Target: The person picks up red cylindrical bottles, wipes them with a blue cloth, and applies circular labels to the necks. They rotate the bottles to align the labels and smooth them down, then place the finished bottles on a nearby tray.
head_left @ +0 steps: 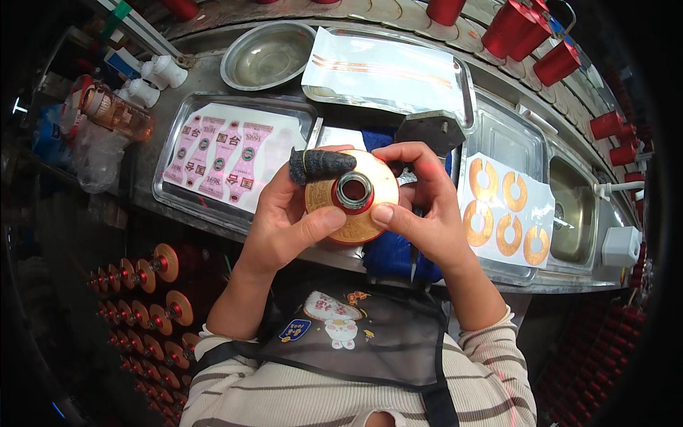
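Between my hands, in front of my chest, is a red bottle (353, 191), seen from above with its uncapped glass mouth up. A gold ring-shaped label (356, 229) lies round its neck on the shoulder. My left hand (279, 224) grips the bottle's left side, thumb pressed on the gold ring. A dark grey knitted finger cover (324, 165) sits on its index finger, which lies across the ring. On the other side my right hand (430, 224) is closed on the bottle, its thumb on the ring beside the neck. The bottle's lower body is hidden.
On the left, a metal tray (162, 167) bears a sheet of pink labels (228, 146). A sheet of gold ring labels (509, 206) lies right, near a sink (569, 196). Behind are a metal bowl (267, 57), a sheet with gold strips (384, 67) and red bottles (516, 28).
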Tool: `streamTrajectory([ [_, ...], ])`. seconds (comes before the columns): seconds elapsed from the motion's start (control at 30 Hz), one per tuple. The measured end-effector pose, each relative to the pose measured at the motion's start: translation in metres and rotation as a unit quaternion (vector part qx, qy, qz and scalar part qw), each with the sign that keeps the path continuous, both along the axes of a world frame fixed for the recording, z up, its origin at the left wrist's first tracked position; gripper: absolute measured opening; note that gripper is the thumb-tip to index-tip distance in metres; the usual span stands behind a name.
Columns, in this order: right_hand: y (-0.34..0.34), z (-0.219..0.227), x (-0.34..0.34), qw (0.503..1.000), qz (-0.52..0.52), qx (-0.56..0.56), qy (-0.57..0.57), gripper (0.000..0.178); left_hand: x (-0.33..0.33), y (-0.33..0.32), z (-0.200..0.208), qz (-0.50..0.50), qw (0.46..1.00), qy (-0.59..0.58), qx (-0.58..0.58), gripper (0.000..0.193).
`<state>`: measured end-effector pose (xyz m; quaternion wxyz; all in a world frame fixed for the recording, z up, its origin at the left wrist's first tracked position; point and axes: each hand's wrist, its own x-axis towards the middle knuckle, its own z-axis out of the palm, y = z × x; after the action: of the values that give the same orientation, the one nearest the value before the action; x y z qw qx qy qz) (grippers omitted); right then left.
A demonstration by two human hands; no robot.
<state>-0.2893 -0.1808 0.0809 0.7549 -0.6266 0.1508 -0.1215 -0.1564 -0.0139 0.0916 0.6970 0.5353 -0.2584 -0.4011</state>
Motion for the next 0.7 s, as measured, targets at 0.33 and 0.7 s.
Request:
streamTrajectory([
  [0.33, -0.001, -0.005, 0.001, 0.998, -0.004, 0.055, -0.021, 0.050, -0.007, -0.003, -0.016, -0.008, 0.994, -0.066, -0.092, 0.069],
  [0.7, -0.003, -0.003, 0.004, 0.998, -0.004, 0.057, 0.016, 0.050, -0.008, -0.004, -0.014, -0.021, 0.996, -0.028, -0.081, 0.072],
])
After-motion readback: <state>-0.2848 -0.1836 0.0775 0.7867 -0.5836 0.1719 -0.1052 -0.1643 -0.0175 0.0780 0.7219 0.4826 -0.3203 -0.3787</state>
